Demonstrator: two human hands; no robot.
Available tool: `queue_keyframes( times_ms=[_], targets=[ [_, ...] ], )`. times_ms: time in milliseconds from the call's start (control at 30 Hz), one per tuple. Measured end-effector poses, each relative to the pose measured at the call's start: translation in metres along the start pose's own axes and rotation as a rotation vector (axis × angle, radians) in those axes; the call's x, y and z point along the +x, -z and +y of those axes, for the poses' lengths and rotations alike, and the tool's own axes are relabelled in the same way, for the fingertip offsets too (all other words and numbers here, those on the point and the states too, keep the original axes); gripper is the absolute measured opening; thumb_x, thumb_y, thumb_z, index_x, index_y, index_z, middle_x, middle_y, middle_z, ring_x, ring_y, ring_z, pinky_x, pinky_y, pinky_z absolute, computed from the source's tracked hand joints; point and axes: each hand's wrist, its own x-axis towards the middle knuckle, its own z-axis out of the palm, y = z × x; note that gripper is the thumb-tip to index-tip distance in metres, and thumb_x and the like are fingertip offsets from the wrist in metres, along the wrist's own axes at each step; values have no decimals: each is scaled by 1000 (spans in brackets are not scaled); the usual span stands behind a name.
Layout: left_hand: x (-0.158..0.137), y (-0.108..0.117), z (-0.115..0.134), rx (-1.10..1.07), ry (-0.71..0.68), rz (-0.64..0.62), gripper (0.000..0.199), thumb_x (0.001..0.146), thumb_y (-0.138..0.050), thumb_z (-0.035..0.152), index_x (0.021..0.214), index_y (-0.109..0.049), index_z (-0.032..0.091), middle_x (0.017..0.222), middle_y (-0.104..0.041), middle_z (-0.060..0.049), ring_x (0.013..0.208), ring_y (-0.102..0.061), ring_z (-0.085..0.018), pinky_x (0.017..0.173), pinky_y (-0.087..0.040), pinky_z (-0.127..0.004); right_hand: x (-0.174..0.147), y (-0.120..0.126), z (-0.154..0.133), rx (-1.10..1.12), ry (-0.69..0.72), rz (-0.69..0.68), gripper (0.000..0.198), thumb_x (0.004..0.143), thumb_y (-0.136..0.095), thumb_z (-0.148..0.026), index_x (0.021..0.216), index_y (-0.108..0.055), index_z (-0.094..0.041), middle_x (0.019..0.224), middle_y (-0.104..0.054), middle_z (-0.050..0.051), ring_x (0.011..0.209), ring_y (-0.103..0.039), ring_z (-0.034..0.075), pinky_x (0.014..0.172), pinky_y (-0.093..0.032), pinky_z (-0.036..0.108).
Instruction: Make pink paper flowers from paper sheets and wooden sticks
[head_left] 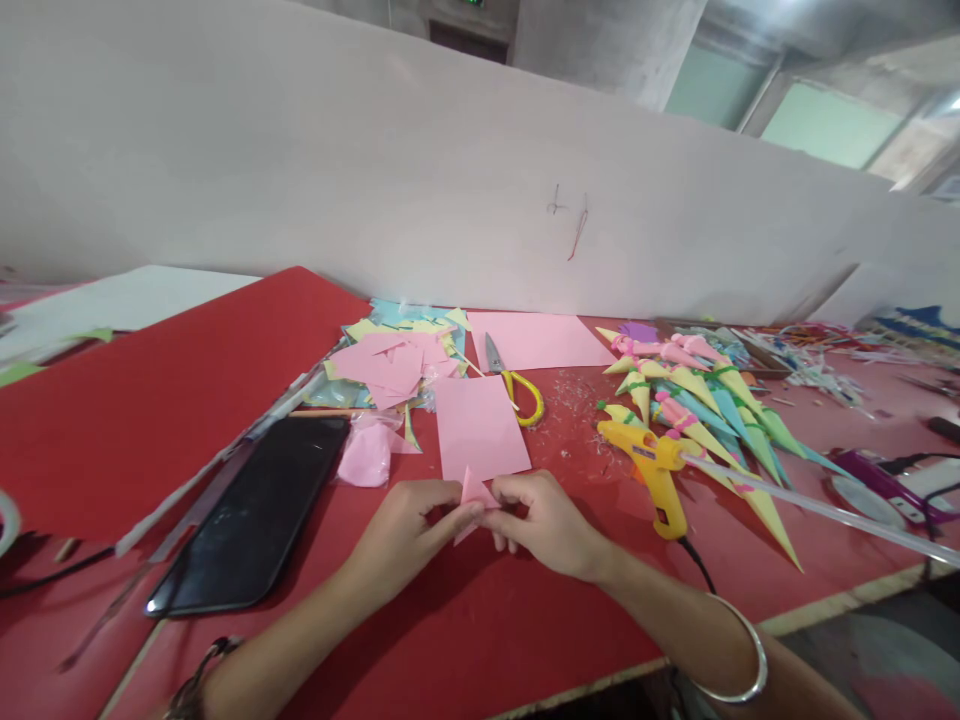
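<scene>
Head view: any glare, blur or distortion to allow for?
In the head view, the pink paper between left hand and right hand looks soft, the phone appears stretched toward the corner, the top right looks washed out, and shadow darkens the red table below the hands.

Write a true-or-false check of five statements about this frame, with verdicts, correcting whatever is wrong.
1. The left hand and right hand both hold a small folded piece of pink paper. True.
2. The yellow plastic glue gun lies to the left of both hands. False: it lies to the right of them.
3. The large black rectangular phone lies to the left of the left hand. True.
4. The yellow-handled metal scissors are in the right hand's fingers. False: they lie on the red table, beyond the hands.
5. The round silver-coloured bangle is on the left arm. False: it is on the right arm.
</scene>
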Motion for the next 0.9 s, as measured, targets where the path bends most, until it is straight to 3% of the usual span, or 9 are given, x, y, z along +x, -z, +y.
queue_keyframes(
  times_ms=[133, 300, 500, 733, 900],
  targets=[
    [0, 0, 2, -40, 43, 124, 28, 75, -50, 35, 54, -49, 17, 53, -48, 4, 52, -44, -11, 49, -32, -21, 0, 0, -2, -125, 33, -10, 27, 78, -52, -29, 55, -45, -17, 48, -48, -5, 45, -44, 6, 46, -33, 17],
    [1, 4, 6, -372, 176, 43, 22, 74, -50, 35, 61, -54, 17, 49, -54, 4, 46, -48, -10, 48, -38, -21, 2, -3, -1, 34, 11, 60, 24, 81, -47, -33, 63, -47, -17, 51, -48, -5, 46, -44, 7, 46, -35, 17],
    [3, 4, 6, -486, 174, 47, 16, 72, -54, 32, 67, -57, 17, 58, -63, 2, 58, -58, -13, 59, -45, -24, 3, -6, 8, 175, -23, -61, 37, 84, -39, -44, 70, -54, -13, 55, -49, -2, 45, -44, 5, 44, -35, 16],
    [2, 6, 1, -319, 133, 66, 18, 75, -51, 34, 67, -54, 17, 57, -55, 5, 42, -47, -8, 48, -40, -21, 5, -7, 11, 99, -49, -65, 41, 85, -37, -44, 59, -50, -14, 46, -46, -4, 36, -40, 5, 38, -31, 15],
    [2, 17, -5, 71, -58, 3, 21, 74, -53, 32, 60, -57, 17, 59, -55, 1, 56, -50, -12, 54, -37, -21, 4, -3, 7, -54, 29, -138, 34, 88, -33, -32, 63, -51, -16, 45, -47, -5, 39, -44, 6, 47, -36, 16]
  ],
)
